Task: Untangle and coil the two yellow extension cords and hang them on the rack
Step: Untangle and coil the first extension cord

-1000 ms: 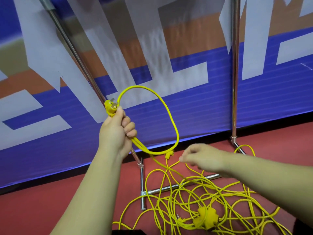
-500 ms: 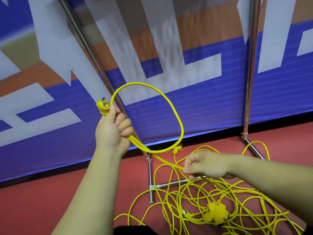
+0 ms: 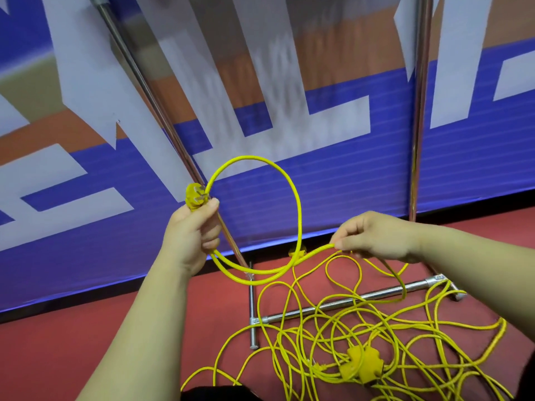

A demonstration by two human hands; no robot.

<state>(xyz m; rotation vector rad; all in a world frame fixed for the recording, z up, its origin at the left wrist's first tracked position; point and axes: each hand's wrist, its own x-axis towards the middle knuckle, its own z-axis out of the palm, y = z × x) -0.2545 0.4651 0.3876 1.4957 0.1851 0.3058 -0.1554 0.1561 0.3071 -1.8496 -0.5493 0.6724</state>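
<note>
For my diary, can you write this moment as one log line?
left hand: grips plug, one loop | right hand: pinches cord | pile: tangled on floor

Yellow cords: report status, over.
Left grip holds plug and one loop. Right grip pinches the cord feeding in. Tangle on floor, draped over rack base bar.

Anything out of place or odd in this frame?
Most of the yellow cord lies in a tangled heap on the red floor, draped over the rack's base bar, a socket block buried in it. Only one loop is formed in the left hand. No damage visible.
</note>
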